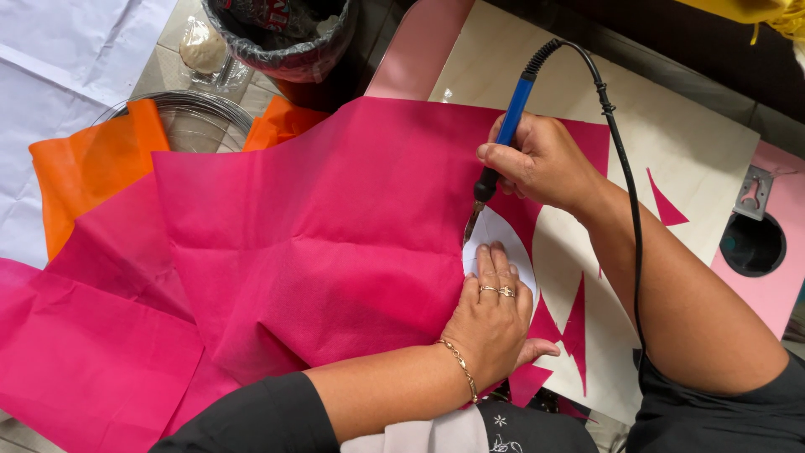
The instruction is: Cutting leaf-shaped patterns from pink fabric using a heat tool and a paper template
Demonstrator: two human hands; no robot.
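From the head camera, the right hand [543,161] sits at about two o'clock from the middle of the frame, clenched around the blue-and-black handle of a corded electric hot cutting tool [501,138]. The tool slants down toward seven o'clock, and its thin metal tip [472,223] touches the edge of a large sheet of bright pink non-woven fabric [335,243]. A black power cord [625,193] leaves the top of the handle at twelve o'clock, arches over the wrist and runs down along the right forearm.

The left hand [493,315] lies at five o'clock from the centre, flat and palm down, fingers together and pointing to twelve o'clock. It grasps nothing; it presses on a white rounded paper template [503,239] and on the pink fabric just beside it. Rings show on two fingers and a thin gold bracelet on the wrist.

The pink fabric spreads from the centre to nine o'clock over a pale board counter [696,159], creased and folded. Pointed pink offcuts [574,323] lie on the board at four o'clock from the left hand.

At ten o'clock an orange piece of the same fabric [88,172] lies partly under the pink sheet, beside a coil of silver wire [197,113]. At twelve o'clock stands a bin lined with a dark plastic bag [281,42]. A pale pink panel with a round hole [759,247] is at three o'clock.
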